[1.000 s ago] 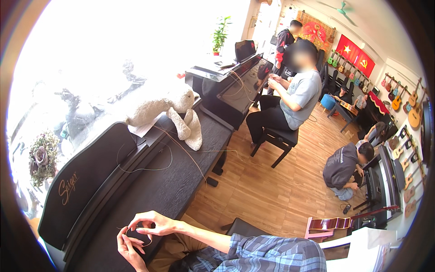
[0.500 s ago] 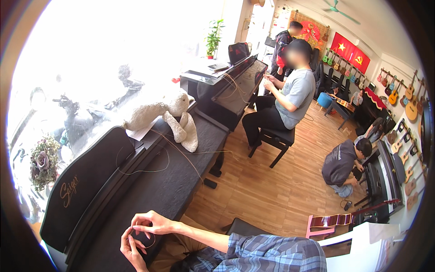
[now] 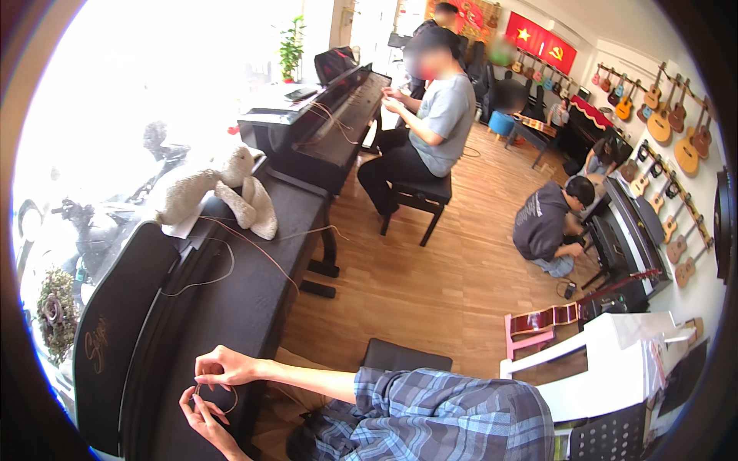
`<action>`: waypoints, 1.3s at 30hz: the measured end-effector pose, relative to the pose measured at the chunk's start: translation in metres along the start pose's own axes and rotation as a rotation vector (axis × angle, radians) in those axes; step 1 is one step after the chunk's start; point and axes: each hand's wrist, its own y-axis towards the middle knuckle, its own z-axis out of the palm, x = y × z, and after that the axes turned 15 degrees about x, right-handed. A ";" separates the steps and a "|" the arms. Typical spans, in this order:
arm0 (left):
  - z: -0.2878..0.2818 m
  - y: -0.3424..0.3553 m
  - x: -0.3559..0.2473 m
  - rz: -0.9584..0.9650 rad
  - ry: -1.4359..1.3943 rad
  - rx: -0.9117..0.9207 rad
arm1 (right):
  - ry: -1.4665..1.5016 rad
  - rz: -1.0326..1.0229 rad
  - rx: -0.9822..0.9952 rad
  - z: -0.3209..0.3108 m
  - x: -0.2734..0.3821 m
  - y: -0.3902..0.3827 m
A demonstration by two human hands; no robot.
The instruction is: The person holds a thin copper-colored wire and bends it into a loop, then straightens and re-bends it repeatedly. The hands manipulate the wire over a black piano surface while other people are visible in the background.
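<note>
My right hand [image 3: 223,369] and my left hand [image 3: 201,415] are close together over the closed lid of a black piano [image 3: 192,323] at the lower left. Both pinch a thin copper-coloured string [image 3: 261,253], bent into a small loop between the fingers. The string runs from the hands up across the lid toward a cream plush toy [image 3: 223,196] lying on a sheet of paper. My right arm wears a blue plaid sleeve [image 3: 438,411].
A dark stool [image 3: 406,355] stands beneath me on the wood floor. A person in a grey shirt [image 3: 442,119] sits at a second black piano [image 3: 338,115]. Another person [image 3: 546,223] crouches by a keyboard at the right. Small guitars [image 3: 665,115] hang on the wall.
The view has shifted slightly. My hands have stayed together on the string, with the fingers working the loop lower on the lid.
</note>
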 end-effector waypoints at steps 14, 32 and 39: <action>-0.003 0.000 0.007 -0.012 0.069 -0.017 | 0.014 -0.038 -0.021 0.003 -0.007 0.000; -0.005 -0.001 0.009 0.027 0.193 0.075 | -0.054 -0.125 -0.276 0.004 -0.012 0.007; 0.013 -0.004 -0.024 -0.038 0.134 0.160 | 0.249 0.028 -0.354 0.000 0.023 -0.002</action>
